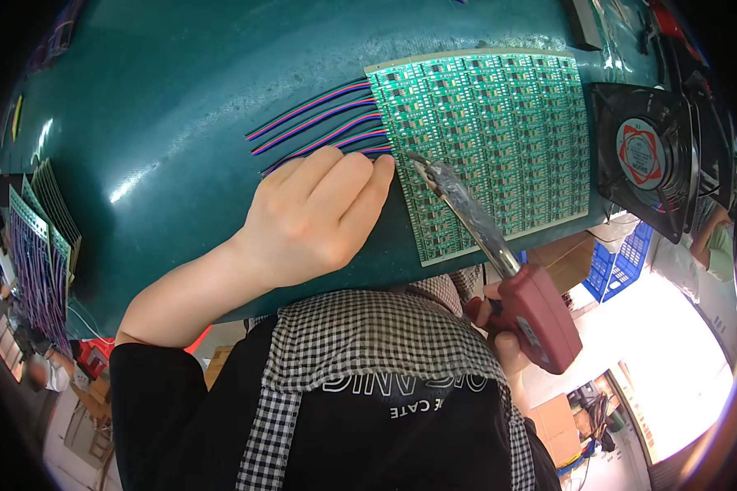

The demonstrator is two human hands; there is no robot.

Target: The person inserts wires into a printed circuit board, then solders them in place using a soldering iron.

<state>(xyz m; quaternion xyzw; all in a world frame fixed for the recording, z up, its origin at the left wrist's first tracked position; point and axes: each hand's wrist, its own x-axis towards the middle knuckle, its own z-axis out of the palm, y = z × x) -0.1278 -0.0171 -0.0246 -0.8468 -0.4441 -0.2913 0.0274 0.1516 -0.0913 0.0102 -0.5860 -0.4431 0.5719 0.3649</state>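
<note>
A green panel of many small circuit boards (499,131) lies on the bench. From its left edge several ribbon wires (303,121), striped black, red and blue, stretch to the left. My left hand (319,204) is closed at that edge, its fingers pinching the lowest wire against the panel. My right hand (508,348) grips the dark red handle of a soldering gun (540,319), though the handle hides part of it. The gun's metal barrel slants up and left. Its tip is over the panel's left edge, just right of my left fingertips; contact cannot be made out.
Right of the panel stands a black fan (643,155). At the far left, panels with purple wires (41,245) hang over the edge of the green bench (172,74). Beyond the bench's right front are a blue crate (622,262) and a cardboard box (557,430). Other people show at both sides.
</note>
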